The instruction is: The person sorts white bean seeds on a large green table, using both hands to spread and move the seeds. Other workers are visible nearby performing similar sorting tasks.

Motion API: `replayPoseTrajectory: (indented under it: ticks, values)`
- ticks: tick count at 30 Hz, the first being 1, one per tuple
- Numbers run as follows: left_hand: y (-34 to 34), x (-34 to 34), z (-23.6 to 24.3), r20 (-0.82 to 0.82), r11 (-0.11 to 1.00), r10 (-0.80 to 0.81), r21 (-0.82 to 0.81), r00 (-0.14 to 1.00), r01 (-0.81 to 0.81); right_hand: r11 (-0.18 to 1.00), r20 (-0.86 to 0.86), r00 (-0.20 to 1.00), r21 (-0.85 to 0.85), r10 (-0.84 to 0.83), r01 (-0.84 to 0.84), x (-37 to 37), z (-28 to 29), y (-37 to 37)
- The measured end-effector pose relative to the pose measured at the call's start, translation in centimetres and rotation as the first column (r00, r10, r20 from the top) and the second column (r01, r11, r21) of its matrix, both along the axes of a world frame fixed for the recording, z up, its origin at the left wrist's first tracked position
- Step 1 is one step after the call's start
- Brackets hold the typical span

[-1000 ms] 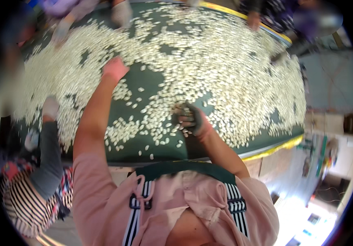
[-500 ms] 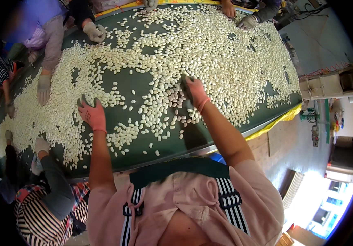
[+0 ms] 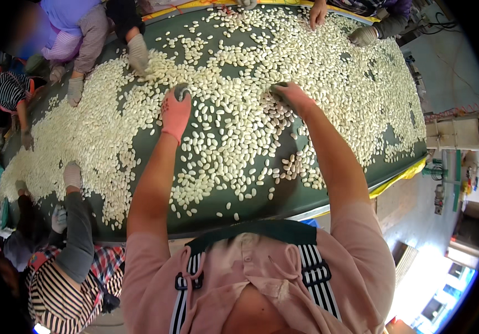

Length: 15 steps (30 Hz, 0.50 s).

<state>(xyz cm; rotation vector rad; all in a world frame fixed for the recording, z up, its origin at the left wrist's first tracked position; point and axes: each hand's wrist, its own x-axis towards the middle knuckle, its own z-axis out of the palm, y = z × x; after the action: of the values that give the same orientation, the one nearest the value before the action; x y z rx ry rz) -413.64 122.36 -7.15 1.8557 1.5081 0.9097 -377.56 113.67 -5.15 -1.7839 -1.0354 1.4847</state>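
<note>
Pale white beans [image 3: 339, 100] lie spread over a long dark green table [image 3: 153, 146]. My left hand [image 3: 176, 114], in a pink glove with grey fingertips, hovers at a gap in the beans. Its thumb and fingers are curled together; what they hold, if anything, cannot be made out. Opposite it, my right hand [image 3: 293, 96], gloved the same way, has its fingers bent down among the beans. Its fingertips are partly hidden, so a held bean is not discernible. Darker pinkish-brown beans [image 3: 295, 167] lie in a small cluster below my right hand.
Co-workers' gloved hands reach over the table: one [image 3: 138, 54] at the upper left, one [image 3: 363, 36] at the far right, one [image 3: 72, 175] at the left. A bare hand [image 3: 318, 14] is at the far edge. Yellow sheeting [image 3: 401, 177] edges the right side.
My left hand has moved right and away from me, its spread fingers now curled. My right hand has shifted slightly farther out, fingers bent. A co-worker's hand at upper left has reached into the beans.
</note>
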Motion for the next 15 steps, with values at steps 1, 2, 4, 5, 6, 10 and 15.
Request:
replayPoseTrajectory:
  ticks: [1, 2, 4, 5, 6, 10, 15]
  values:
    - [1.4, 0.2, -0.1, -0.114, 0.998, 0.019, 0.058, 0.993, -0.012, 0.988, -0.582, 0.8, -0.056, -0.148, 0.142, 0.9, -0.8, -1.4]
    - [2.5, 0.4, -0.5, -0.185, 0.991, 0.125, 0.06, 0.975, -0.116, 0.99, -0.748, 0.65, -0.084, -0.135, 0.109, 1.1, -0.9, -2.2]
    - [4.0, 0.6, -2.0, -0.329, 0.944, 0.329, 0.077, 0.885, -0.322, 0.932, -0.673, 0.647, -0.209, -0.358, 0.297, -2.3, 2.3, -3.8]
    - [4.8, 1.3, -2.2, -0.319, 0.942, 0.319, 0.001, 0.892, -0.337, 0.937, -0.571, 0.747, -0.143, -0.341, 0.318, -2.0, 0.7, -3.4]
    - [5.3, 1.9, -2.5, -0.347, 0.942, 0.307, -0.021, 0.886, -0.334, 0.958, -0.371, 0.885, -0.048, -0.28, 0.283, -2.8, 0.6, -2.1]
    - [5.6, 4.0, -2.8, -0.418, 0.953, 0.252, -0.049, 0.873, -0.298, 0.953, 0.761, 0.641, 0.113, 0.098, -0.281, -7.3, 1.6, 2.9]
    - [7.4, 0.4, -5.5, -0.288, 0.99, 0.134, 0.09, 0.948, -0.112, 0.719, 0.933, 0.049, -0.241, 0.356, -0.652, -10.9, 2.3, 4.9]
